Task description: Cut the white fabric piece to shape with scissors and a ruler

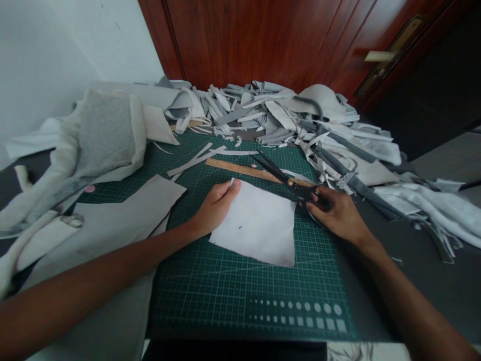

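A square of white fabric lies flat on the green cutting mat, with a small dark speck near its middle. My left hand pinches its upper left edge. My right hand is shut on the handles of black tailor's scissors, beside the fabric's upper right corner. The blades point up and left and cross above a wooden ruler, which lies on the mat behind the fabric. Grey fabric strips lie on the mat beyond the ruler.
A large heap of grey and white fabric offcuts spreads along the back, against a reddish wooden door. A wide grey fabric piece overlaps the mat's left side. More white scraps lie on the grey table to the right.
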Demonstrator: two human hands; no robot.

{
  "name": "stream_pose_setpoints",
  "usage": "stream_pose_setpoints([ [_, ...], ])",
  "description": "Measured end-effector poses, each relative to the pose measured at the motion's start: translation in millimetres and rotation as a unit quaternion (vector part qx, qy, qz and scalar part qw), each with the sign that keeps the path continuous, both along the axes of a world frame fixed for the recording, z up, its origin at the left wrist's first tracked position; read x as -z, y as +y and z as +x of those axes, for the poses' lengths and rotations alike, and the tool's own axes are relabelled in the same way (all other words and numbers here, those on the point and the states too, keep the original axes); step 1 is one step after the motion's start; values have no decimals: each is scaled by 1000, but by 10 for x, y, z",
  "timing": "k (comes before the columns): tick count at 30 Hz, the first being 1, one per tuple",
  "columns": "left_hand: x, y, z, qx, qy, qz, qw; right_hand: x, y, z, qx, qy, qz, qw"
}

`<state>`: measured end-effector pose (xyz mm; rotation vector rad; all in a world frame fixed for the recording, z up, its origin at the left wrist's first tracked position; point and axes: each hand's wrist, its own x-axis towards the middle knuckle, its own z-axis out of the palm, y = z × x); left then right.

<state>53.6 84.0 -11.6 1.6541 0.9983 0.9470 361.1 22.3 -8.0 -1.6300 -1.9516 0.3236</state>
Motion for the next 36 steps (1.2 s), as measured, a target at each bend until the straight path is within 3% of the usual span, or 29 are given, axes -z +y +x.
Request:
stream_pose_setpoints([
  [5,5,-1,-3,-10,0,10,1000,12,-10,73,16,66,-31,997],
  [10,-8,5,-3,-11,10,-9,1000,11,-12,36,-3,66,-46,997],
  [14,-39,5,1,10,6,-10,1000,-10,-1,-24,-28,39,-17,999],
  [19,-26,4,0,-7,19,1,1000,-9,5,-64,-51,13,22,998],
  [26,-27,-19,-27,124,32,-30,991,25,8,-51,-18,9,40,999],
  [31,-51,-29,-22,131,39,-37,990,23,2,-45,-15,9,38,999],
  [36,-42,-19,-13,99,32,-26,994,9,-3,-41,-58,11,53,997],
])
